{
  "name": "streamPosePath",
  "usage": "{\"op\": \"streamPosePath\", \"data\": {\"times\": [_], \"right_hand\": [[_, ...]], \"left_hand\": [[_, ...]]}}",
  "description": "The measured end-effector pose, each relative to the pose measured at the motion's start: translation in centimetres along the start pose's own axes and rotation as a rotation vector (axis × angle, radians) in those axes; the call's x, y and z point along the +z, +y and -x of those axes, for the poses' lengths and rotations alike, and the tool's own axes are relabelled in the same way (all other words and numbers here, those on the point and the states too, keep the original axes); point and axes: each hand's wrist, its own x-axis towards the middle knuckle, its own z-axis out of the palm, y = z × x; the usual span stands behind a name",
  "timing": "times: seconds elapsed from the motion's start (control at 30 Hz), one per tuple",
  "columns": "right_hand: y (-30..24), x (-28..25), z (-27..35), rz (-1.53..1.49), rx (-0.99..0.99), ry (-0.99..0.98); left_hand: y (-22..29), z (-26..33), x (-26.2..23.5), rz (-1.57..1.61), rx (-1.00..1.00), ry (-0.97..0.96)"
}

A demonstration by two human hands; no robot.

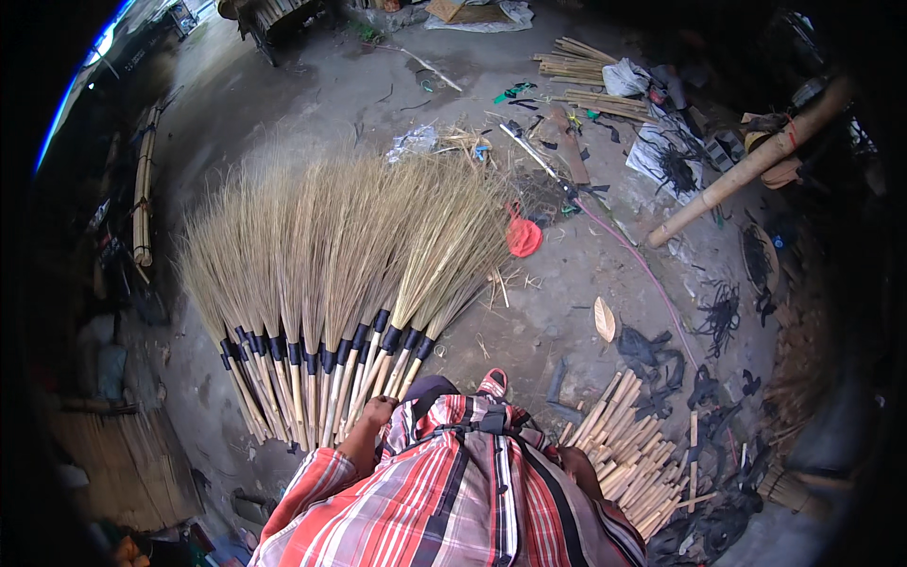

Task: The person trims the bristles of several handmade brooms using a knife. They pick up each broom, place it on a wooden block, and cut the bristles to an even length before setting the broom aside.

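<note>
Beside broom handles [313, 406]: left hand [380, 410], back upward, forearm [361, 446] slanting forward.

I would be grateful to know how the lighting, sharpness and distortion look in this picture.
Head view: soft light on the floor, with no hard-edged shadows standing out; head view: washed-out glare at the upper-left edge, fringed blue; head view: dark fisheye corners, with detail lost in the dim right side; head view: brooms and left hand fairly clear, without obvious motion blur.
</note>
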Motion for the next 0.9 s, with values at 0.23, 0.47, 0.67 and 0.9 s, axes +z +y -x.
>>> {"op": "streamPosePath", "data": {"times": [0.23, 0.47, 0.67, 0.9], "right_hand": [[-10.6, -8.7, -2.1, -0.338, -0.015, 0.218], [-19.4, -9.4, -3.2, -0.266, -0.062, 0.192], [-23.6, -8.7, -3.9, -0.068, 0.036, 0.111], [-21.9, -13.3, -17.5, 0.441, -0.202, -0.101]], "left_hand": [[2.7, -0.4, 0.8, 0.072, 0.049, 0.073], [3.8, -3.3, -2.5, -0.330, 0.161, 0.038], [8.4, -4.7, -4.5, 0.329, -0.081, 0.035], [16.5, -4.5, -5.5, 0.756, -0.060, 0.109]]}}
